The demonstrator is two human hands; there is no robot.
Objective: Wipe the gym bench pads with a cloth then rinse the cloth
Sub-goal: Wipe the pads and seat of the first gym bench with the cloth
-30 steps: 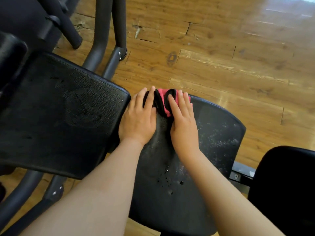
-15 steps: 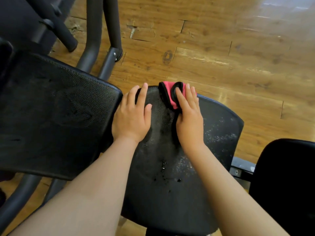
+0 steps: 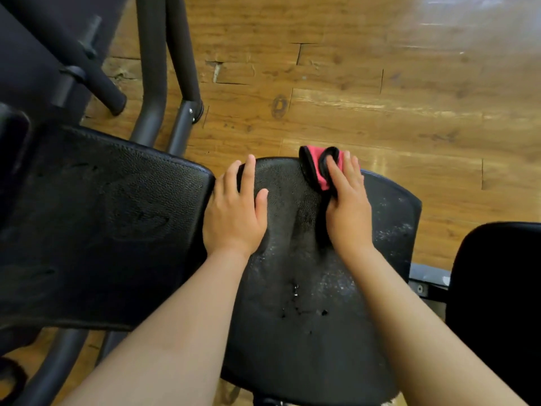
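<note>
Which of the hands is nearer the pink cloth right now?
Right. The right hand presses flat on the pink cloth at the seat pad's far edge; the left hand rests on the pad to its left, not touching it.

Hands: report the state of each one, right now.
Left hand: open, flat on the seat pad, holding nothing.
Right hand: open, straight fingers pressing the pink cloth onto the pad's far edge.

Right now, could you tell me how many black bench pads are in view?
3: the left pad, the middle pad under the cloth, and the right pad at the frame's edge. Dark shapes at upper left may be more.
</note>
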